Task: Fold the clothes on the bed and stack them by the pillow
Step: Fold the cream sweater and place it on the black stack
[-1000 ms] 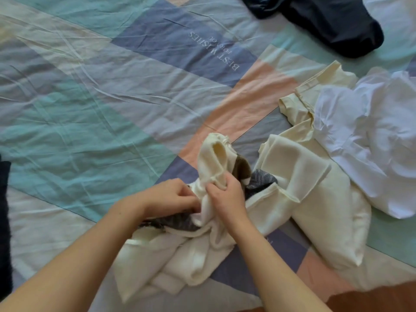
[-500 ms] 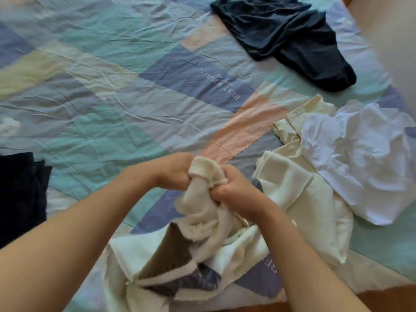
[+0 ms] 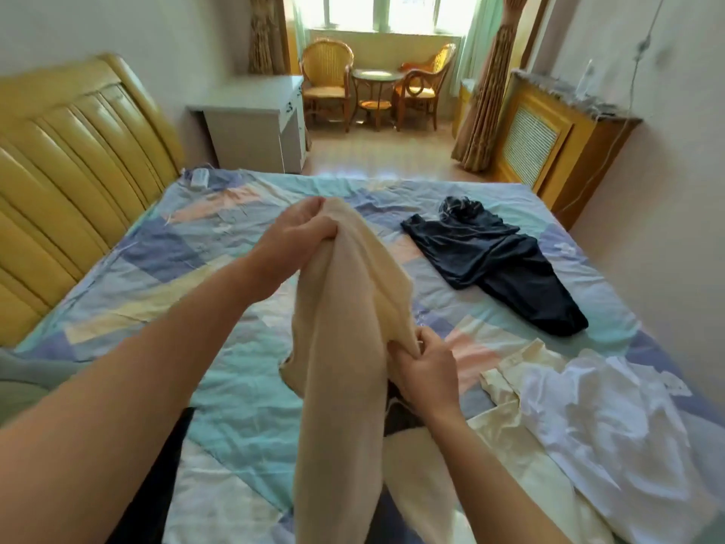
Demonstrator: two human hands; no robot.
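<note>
A cream garment [image 3: 345,347] hangs in the air over the bed [image 3: 235,406]. My left hand [image 3: 298,233] grips its top end, raised high. Lower down, my right hand [image 3: 427,367] pinches a fold on its right edge. The garment's lower part drops out of view at the bottom. A dark navy garment [image 3: 498,265] lies spread at the far right of the bed. To the right, a crumpled white garment [image 3: 604,422] lies on a pale yellow one [image 3: 506,422]. A dark cloth [image 3: 157,484] shows under my left forearm.
A yellow padded headboard [image 3: 66,178] runs along the left side. Beyond the bed stand a white nightstand [image 3: 255,123], two wicker chairs with a small round table [image 3: 376,88] and a radiator cover [image 3: 549,139]. A wall is close on the right.
Both hands lifted the cream garment off the bed; my left hand rose high with its top end. The head tilted up, so the room beyond the bed is now in sight.
</note>
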